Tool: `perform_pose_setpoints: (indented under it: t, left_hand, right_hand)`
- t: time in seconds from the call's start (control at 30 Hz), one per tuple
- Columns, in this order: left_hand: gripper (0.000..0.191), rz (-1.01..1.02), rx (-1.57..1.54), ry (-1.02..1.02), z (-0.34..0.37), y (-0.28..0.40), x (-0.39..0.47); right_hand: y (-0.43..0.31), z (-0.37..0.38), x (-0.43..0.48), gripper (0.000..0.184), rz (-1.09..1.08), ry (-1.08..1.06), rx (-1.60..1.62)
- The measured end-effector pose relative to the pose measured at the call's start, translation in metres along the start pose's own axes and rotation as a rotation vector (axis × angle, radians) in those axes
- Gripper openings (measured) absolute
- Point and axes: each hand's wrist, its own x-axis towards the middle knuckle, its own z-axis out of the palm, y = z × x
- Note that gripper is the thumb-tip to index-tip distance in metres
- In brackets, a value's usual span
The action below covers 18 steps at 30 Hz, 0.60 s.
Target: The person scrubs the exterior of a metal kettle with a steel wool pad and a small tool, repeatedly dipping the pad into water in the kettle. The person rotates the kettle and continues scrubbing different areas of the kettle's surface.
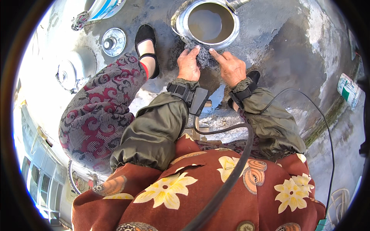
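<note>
A metal kettle (pixel 236 27) stands on the wet floor at the top, its lid off and murky water inside. Its bail handle (pixel 179 35) hangs down at the left, and part of a spout (pixel 240 3) shows at the upper right. Just below the rim, a grey clump of wire scouring wool (pixel 206 57) stretches between my two hands. My left hand (pixel 188 65) pinches its left side, thumb near the kettle wall. My right hand (pixel 233 68) grips the other side, index finger extended towards the kettle. The fingertips under the wool are partly hidden.
A round metal lid (pixel 120 43) lies left of my shoe (pixel 146 34). Farther left is another metal kettle (pixel 86 62), in glare. A white bucket (pixel 101 10) with a cloth stands at the upper left. Black cables (pixel 245 161) run from my wrist straps.
</note>
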Motion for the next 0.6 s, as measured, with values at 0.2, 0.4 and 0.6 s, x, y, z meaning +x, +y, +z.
perform_pose_setpoints:
  t: [0.2, 0.4, 0.6]
  left_hand:
    - [0.027, -0.051, -0.005, 0.028, -0.0017, -0.0010, 0.0010]
    - [0.033, -0.052, 0.012, 0.085, -0.0042, -0.0021, -0.0002]
    - [0.030, 0.010, 0.049, 0.024, 0.0000, -0.0026, -0.0043]
  right_hand:
    - [-0.0006, -0.0041, 0.0003, 0.059, 0.050, -0.179, -0.090]
    - [-0.0032, -0.0040, -0.0023, 0.059, -0.018, -0.057, -0.049]
    - [-0.0073, -0.0046, -0.0028, 0.059, 0.018, -0.053, -0.049]
